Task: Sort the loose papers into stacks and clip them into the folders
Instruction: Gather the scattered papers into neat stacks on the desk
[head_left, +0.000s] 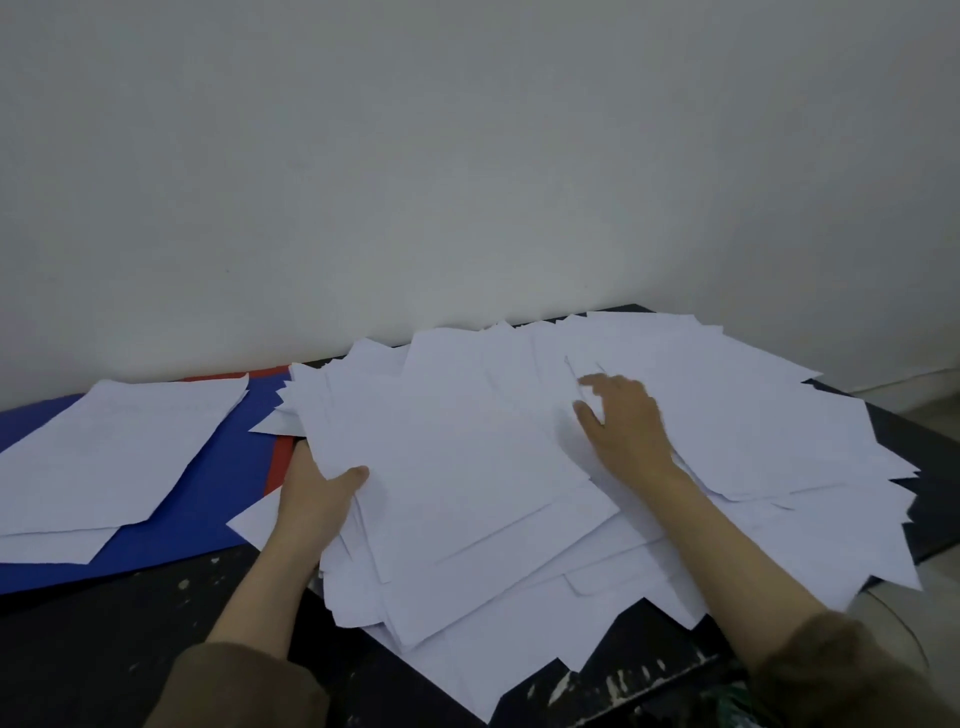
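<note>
1. A wide heap of loose white papers is spread over the middle and right of a dark table, the sheets overlapping at many angles; the far edge of the heap lies close to the wall.
2. The left hand is seen at the left edge of the heap. Its thumb is laid on top of the upper sheets and the fingers are hidden beneath them, so a bundle of sheets is gripped between thumb and fingers.
3. The right hand is laid flat on top of the heap, right of centre, with fingers straight and slightly spread; nothing is pinched by it. The fingertips are blurred.
4. The two hands are held well apart, with the gripped sheets between them.
5. A smaller stack of papers is laid on a blue folder at the left of the table, apart from the heap and left of the left hand.
6. A red folder is partly covered: a strip is seen between the blue folder and the heap, just beside the left hand, and another strip by the wall.
7. Olive-brown sleeves are seen on both forearms.
8. The table's near edge is marked with pale scuffs.
</note>
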